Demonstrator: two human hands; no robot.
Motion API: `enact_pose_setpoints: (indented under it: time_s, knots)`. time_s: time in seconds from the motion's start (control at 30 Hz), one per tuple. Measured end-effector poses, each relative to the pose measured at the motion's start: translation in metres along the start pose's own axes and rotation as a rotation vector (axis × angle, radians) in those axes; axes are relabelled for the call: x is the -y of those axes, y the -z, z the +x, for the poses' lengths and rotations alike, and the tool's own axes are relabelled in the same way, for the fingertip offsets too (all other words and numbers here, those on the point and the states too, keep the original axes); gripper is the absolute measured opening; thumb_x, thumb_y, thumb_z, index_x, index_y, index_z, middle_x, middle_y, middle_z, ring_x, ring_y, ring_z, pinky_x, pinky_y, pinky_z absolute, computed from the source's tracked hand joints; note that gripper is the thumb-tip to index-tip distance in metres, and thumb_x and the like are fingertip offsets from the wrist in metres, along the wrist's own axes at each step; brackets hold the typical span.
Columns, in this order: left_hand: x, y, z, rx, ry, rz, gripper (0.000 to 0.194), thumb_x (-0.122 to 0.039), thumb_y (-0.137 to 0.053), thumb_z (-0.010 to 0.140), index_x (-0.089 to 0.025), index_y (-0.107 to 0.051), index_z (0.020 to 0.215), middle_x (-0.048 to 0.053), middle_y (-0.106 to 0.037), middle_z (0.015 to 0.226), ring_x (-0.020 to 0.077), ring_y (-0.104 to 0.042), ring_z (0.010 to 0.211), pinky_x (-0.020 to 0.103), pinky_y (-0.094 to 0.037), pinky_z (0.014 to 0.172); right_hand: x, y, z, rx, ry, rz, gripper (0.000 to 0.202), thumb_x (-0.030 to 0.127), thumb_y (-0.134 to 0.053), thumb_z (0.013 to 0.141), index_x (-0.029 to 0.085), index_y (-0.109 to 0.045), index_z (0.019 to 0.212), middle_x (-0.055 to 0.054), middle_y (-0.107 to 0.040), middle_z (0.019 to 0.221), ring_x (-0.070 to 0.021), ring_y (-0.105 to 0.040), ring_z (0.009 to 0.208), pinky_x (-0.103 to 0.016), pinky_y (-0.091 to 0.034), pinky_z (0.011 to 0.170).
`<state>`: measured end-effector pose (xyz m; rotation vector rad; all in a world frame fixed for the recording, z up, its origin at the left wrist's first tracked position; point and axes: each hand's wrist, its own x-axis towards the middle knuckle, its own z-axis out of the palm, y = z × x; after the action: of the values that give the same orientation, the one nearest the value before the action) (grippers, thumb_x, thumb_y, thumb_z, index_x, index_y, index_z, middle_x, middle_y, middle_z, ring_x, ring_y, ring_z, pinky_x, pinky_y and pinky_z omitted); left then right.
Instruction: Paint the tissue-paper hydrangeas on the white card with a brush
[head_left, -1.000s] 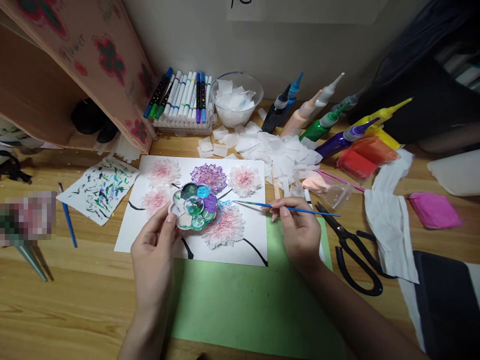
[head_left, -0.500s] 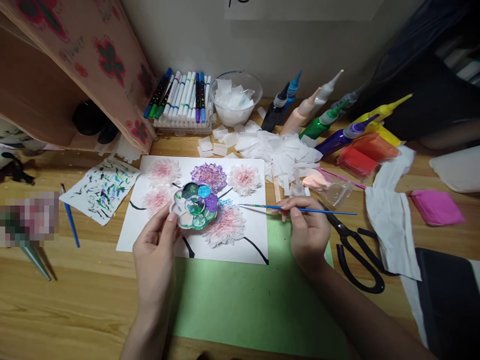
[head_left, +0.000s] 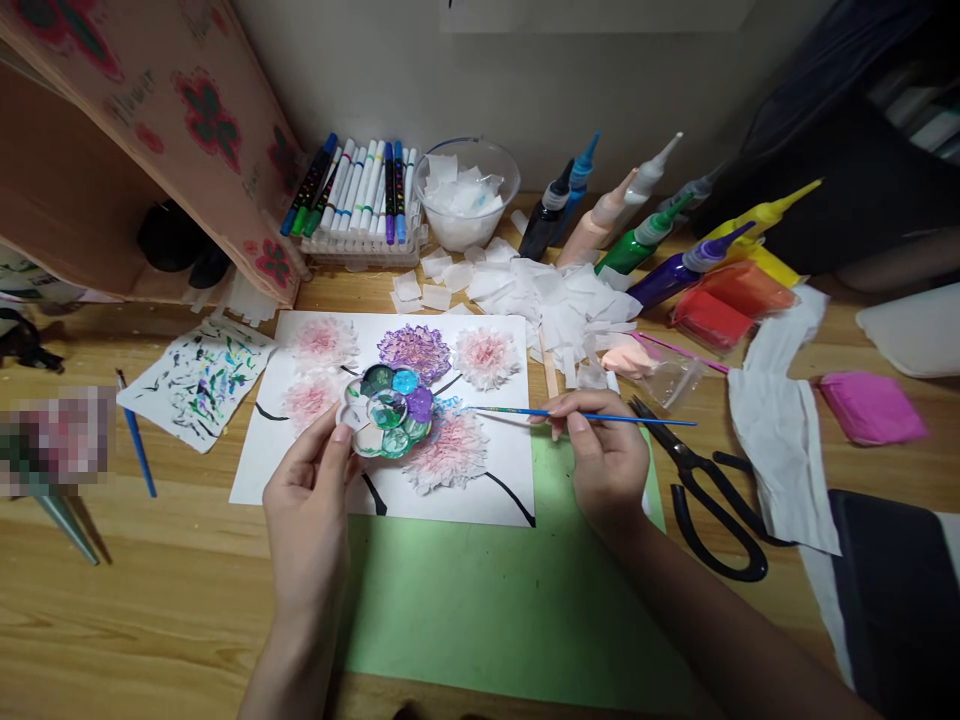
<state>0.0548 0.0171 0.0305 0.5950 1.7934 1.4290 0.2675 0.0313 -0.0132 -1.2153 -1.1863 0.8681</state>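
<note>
My left hand (head_left: 311,490) grips a flower-shaped paint palette (head_left: 386,410) by its left rim, above a white sheet (head_left: 300,465). Green, blue and purple paint fills several of its wells. Between the fingers of my right hand (head_left: 604,460) is a thin blue paintbrush (head_left: 555,413), pointing left. Its tip is at the upper edge of a pink and white paper flower (head_left: 450,450), where some petals show blue paint. A purple-edged flower (head_left: 414,352) and more pink ones lie on the sheet. The palette hides part of them.
Black scissors (head_left: 705,470) lie right of my right hand. Behind the sheet are white paper scraps (head_left: 555,305), a bowl (head_left: 469,200), paint bottles (head_left: 637,240) and markers (head_left: 360,190). A paint-smeared tissue (head_left: 199,380) and another brush (head_left: 139,440) lie left. Green paper (head_left: 495,610) is underneath.
My right hand and the paintbrush have shifted slightly left, bringing the tip onto the flower's upper edge. The palette stays in my left hand. The whole view has moved a little.
</note>
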Motion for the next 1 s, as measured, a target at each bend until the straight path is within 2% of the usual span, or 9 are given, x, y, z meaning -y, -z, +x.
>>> enact_pose_setpoints:
  time_s: [0.17, 0.37, 0.57, 1.0]
  knots:
    - [-0.0003, 0.0001, -0.0002, -0.006, 0.007, -0.017, 0.027, -0.031, -0.074, 0.073, -0.023, -0.073, 0.099, 0.002, -0.074, 0.102, 0.0140, -0.067, 0.090, 0.019, -0.054, 0.075, 0.0002, -0.0002, 0.0004, -0.046, 0.004, 0.014, 0.013, 0.019, -0.048, 0.089, 0.020, -0.059, 0.082, -0.001, -0.060, 0.078, -0.0113, -0.060, 0.067, -0.026, -0.050, 0.062]
    - [0.0014, 0.0007, 0.0010, -0.014, 0.001, -0.011, 0.031, -0.033, -0.074, 0.072, -0.021, -0.073, 0.101, 0.004, -0.073, 0.103, 0.0167, -0.067, 0.091, 0.023, -0.055, 0.077, -0.0012, -0.0002, -0.0010, 0.012, 0.001, 0.006, 0.013, 0.020, -0.047, 0.089, 0.021, -0.059, 0.084, -0.001, -0.061, 0.079, -0.0126, -0.062, 0.071, -0.027, -0.049, 0.063]
    - [0.0013, 0.0002, 0.0010, -0.024, 0.004, 0.033, 0.032, -0.035, -0.073, 0.072, -0.020, -0.072, 0.100, 0.006, -0.072, 0.106, 0.0196, -0.067, 0.095, 0.027, -0.055, 0.079, 0.0002, -0.0005, 0.0003, -0.052, -0.009, 0.004, 0.012, 0.022, -0.048, 0.089, 0.021, -0.058, 0.083, -0.001, -0.061, 0.078, -0.0123, -0.060, 0.067, -0.028, -0.051, 0.063]
    - [0.0024, 0.0015, 0.0004, -0.037, -0.001, 0.059, 0.033, -0.037, -0.073, 0.073, -0.021, -0.072, 0.102, 0.005, -0.071, 0.108, 0.0198, -0.067, 0.094, 0.031, -0.053, 0.085, -0.0038, -0.0016, 0.0009, 0.010, -0.069, -0.011, 0.012, 0.026, -0.048, 0.090, 0.021, -0.059, 0.087, -0.002, -0.063, 0.080, -0.0136, -0.063, 0.074, -0.028, -0.051, 0.065]
